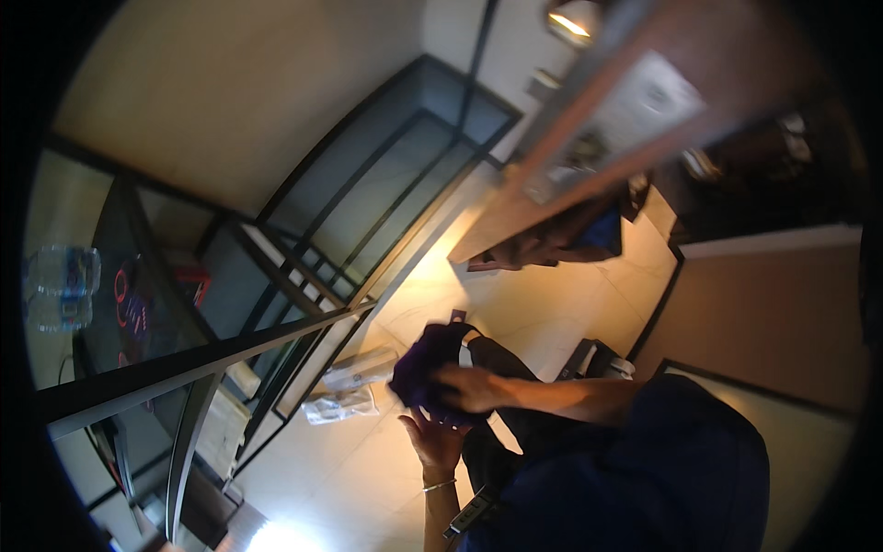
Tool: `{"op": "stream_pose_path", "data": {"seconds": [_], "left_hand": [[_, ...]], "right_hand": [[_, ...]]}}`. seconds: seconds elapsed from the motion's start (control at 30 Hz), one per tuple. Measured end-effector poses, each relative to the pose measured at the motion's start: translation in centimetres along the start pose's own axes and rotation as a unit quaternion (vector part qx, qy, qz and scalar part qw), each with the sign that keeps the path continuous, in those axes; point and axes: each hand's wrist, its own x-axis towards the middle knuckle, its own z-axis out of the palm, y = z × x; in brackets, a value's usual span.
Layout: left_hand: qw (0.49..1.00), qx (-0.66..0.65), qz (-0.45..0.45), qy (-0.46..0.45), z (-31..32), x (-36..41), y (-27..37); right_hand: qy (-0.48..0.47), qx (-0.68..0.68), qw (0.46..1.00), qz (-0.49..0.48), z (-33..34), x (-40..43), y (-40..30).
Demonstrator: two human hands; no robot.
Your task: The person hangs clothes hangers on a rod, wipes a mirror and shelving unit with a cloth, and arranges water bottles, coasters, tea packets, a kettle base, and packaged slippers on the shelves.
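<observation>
A bunched dark purple cloth (428, 366) is between my two hands, above the tiled floor. My right hand (472, 390) is on the cloth from the right, its fingers blurred and partly sunk in the folds. Below it, my left hand (438, 441), with a thin bangle at the wrist, supports the cloth's lower edge; its thumb stands apart and its fingertips are partly hidden. My dark-clad legs (510, 366) are just to the right of the cloth.
A dark metal-framed shelf (207, 359) with plastic bottles (65, 286) stands left. Plastic-wrapped packets (341, 405) lie on the floor (331, 469). A brown panel (738, 62) crosses the upper right, above a dark bundle (552, 241). A black box (593, 359) stands beyond my legs.
</observation>
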Motion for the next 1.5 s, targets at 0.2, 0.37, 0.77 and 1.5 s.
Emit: {"op": "stream_pose_path", "data": {"seconds": [0.2,0.37,0.77,1.5], "left_hand": [[0.960,0.226,-0.165,0.024,-0.2,-1.6,-3.0],[0.903,0.396,-0.166,-0.002,0.8,-3.1,-1.0],[0.831,0.556,0.020,0.017,-5.0,-10.6,2.3],[0.861,0.450,0.220,0.088,8.3,-6.7,19.7]], "right_hand": [[0.159,0.281,0.936,0.139,0.6,-8.6,3.7],[0.147,0.599,0.772,0.152,-3.6,-13.8,-0.8],[0.550,-0.096,0.821,0.119,-11.9,-3.6,12.6],[0.399,0.362,0.836,-0.101,-8.9,2.2,-7.7]]}}
